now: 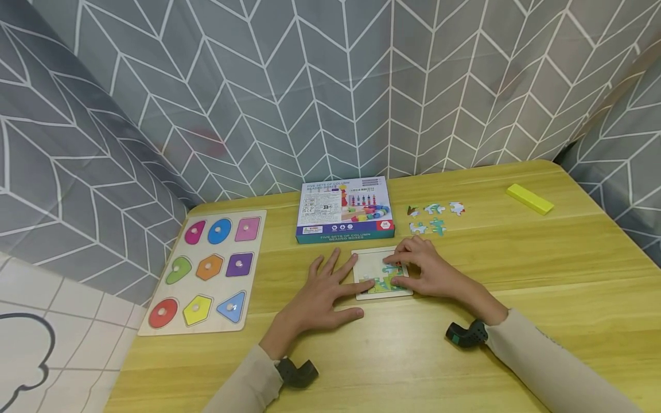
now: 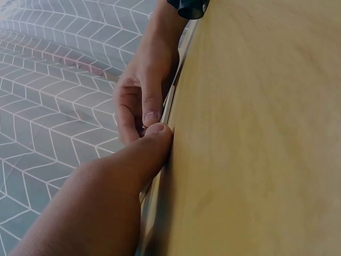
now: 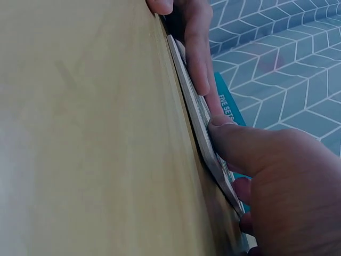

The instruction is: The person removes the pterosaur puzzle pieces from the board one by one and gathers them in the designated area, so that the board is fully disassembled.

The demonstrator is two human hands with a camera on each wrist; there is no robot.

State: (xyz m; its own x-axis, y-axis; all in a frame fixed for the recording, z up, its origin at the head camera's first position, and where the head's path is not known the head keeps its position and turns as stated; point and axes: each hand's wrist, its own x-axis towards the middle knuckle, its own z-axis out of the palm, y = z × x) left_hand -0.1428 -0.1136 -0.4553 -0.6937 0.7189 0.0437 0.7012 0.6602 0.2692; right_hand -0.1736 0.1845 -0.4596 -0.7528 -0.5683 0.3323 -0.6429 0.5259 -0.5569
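A small jigsaw puzzle tray (image 1: 368, 265) with a pale rim lies on the table, partly filled along its lower and right side with green and blue pieces. My left hand (image 1: 322, 292) rests at its left side, fingers spread, with the index fingertip on the lower pieces. The right hand (image 1: 426, 268) reaches over the tray's right side, thumb and index finger bent around a puzzle piece (image 1: 392, 268) among the fitted ones. In the right wrist view, the right thumb (image 3: 226, 133) lies over the edge of the tray, close to the left fingers.
Several loose puzzle pieces (image 1: 438, 225) lie behind the tray. A bead-set box (image 1: 345, 211) stands at the back. To the left is a wooden shape board (image 1: 203, 275) with knobbed shapes. A yellow block (image 1: 530, 199) sits at the back right, before a grey patterned curtain (image 1: 330, 86).
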